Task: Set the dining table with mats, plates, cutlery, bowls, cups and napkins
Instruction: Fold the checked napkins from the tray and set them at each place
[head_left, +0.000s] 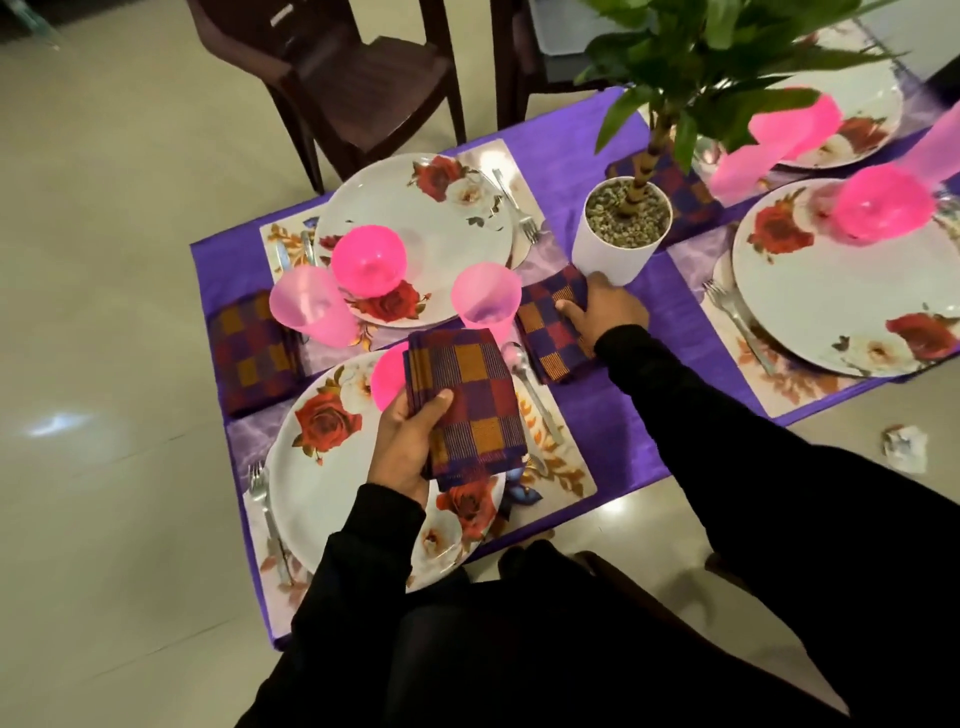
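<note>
Napkin placement: the right hand (605, 306), fingers flat, should square the checked napkin (553, 325) right of the near pink cup (485, 299), while the left hand (410, 441) grips the spare napkins (467, 410) above the near plate (322, 483).

A home dining room: laid table (597, 415) (purple cloth), chairs (332, 88).

A single head-worn camera looks steeply down from the near edge of the dining table (597, 415), facing toward its far edge, close above the near-left place setting; the right edge runs out of view.
</note>
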